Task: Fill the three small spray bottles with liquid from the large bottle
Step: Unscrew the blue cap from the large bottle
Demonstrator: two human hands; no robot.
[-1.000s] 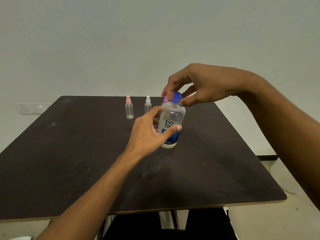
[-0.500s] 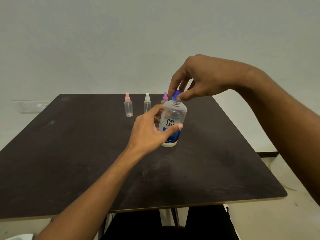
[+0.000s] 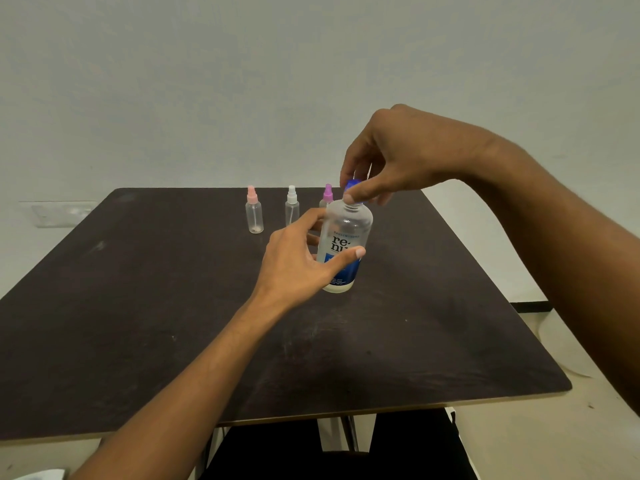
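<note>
The large clear bottle [image 3: 346, 237] with a blue label stands upright on the dark table [image 3: 138, 306]. My left hand [image 3: 298, 258] wraps around its body. My right hand [image 3: 391, 161] reaches over from above and pinches the blue cap [image 3: 352, 183] on its neck with thumb and fingers. Behind it stand three small clear spray bottles in a row: one with a pink top [image 3: 254, 211], one with a white top [image 3: 292, 206], one with a purple top [image 3: 327, 196] partly hidden by the large bottle.
A pale wall rises just behind the table's far edge. The table's right edge drops to a light floor [image 3: 519, 445]. A dark seat [image 3: 346, 459] sits under the near edge.
My right hand has closed down from a loose hold above the cap to a tight pinch on it. The bottle and my left hand have stayed in place.
</note>
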